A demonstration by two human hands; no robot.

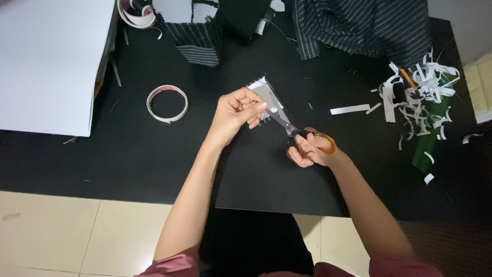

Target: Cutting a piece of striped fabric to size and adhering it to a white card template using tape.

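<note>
a small white paper piece (264,95) is pinched in the closed left grip (237,114) and met by orange-handled scissors (302,134) clasped in the right grip (306,151) above the black tabletop (154,154).

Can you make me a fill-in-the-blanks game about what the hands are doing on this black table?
1. The right hand holds scissors with ____ handles.
2. The left hand pinches a small piece of ____.
3. The roll of tape lies to the ____ of the left hand.
4. The pile of paper strips lies on the ____ side of the table.

Missing words: orange; paper; left; right
</note>
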